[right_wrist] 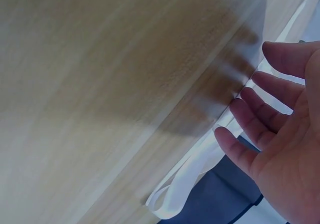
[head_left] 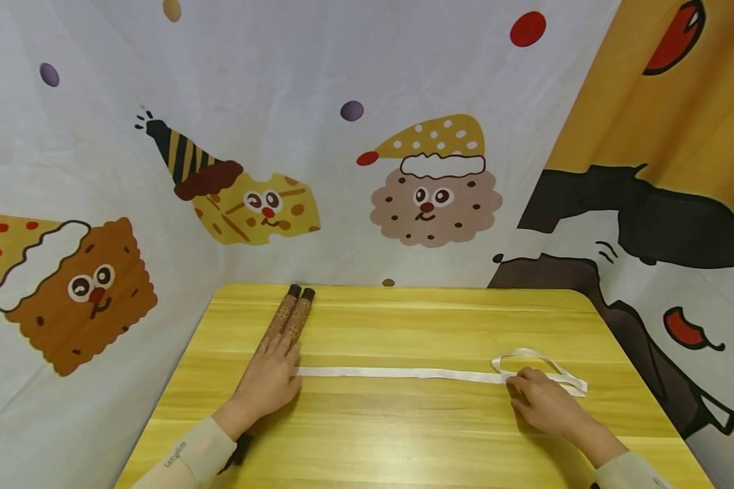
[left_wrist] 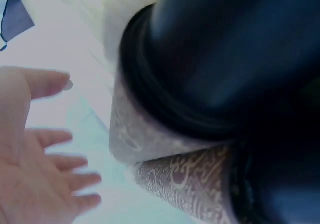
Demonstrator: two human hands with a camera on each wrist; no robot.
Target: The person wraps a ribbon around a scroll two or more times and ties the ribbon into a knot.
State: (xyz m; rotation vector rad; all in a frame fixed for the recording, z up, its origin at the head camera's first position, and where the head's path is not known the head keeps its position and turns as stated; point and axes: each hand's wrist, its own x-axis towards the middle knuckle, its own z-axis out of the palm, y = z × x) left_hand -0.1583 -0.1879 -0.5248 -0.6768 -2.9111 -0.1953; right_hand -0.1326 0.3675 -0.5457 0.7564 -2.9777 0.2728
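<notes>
Two brown patterned rolls (head_left: 279, 318) with black ends lie side by side, slanting across the left of the table. My left hand (head_left: 270, 380) rests on them with extended fingers. Their black end knobs loom large in the left wrist view, where the left hand (left_wrist: 40, 154) shows spread fingers. From beside the rolls a white ribbon (head_left: 397, 373) runs rightward, nearly straight, then loops at its right end. My right hand (head_left: 544, 402) touches the ribbon just before the loop. In the right wrist view the right hand (right_wrist: 280, 119) has loosely bent fingers, thumb apart, over the ribbon (right_wrist: 180, 186).
The yellow wood-grain table (head_left: 404, 435) has rounded far corners. Behind it hangs a white cloth (head_left: 318, 61) printed with cartoon figures, meeting the table's far edge. An orange and black printed part (head_left: 667, 136) of the backdrop is on the right.
</notes>
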